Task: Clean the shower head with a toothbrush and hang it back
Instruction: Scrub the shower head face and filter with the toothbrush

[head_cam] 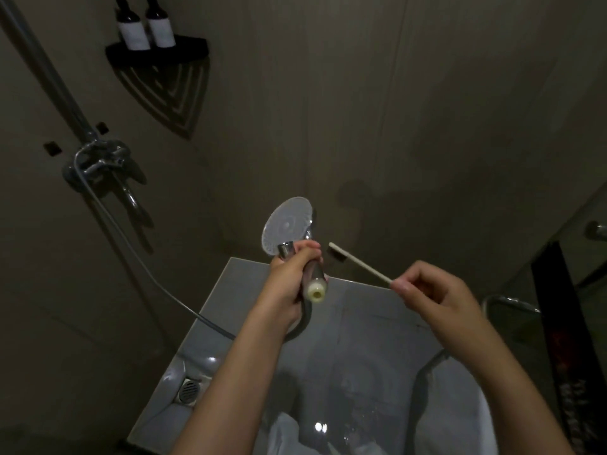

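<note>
My left hand (292, 277) grips the chrome handle of the shower head (286, 224), holding it upright with its round white spray face turned left and toward me. The hose (138, 254) loops from the handle's base back to the wall tap. My right hand (430, 293) pinches the end of a white toothbrush (358, 262). Its dark bristle head points left and sits just right of the shower head's neck, a small gap apart.
A chrome mixer tap (98, 162) and riser pipe (42, 70) are on the left wall. A black corner shelf (157, 52) holds two dark bottles. Below are grey floor tiles (361, 323) with a round drain (189, 389). A chrome fitting (505, 303) stands at right.
</note>
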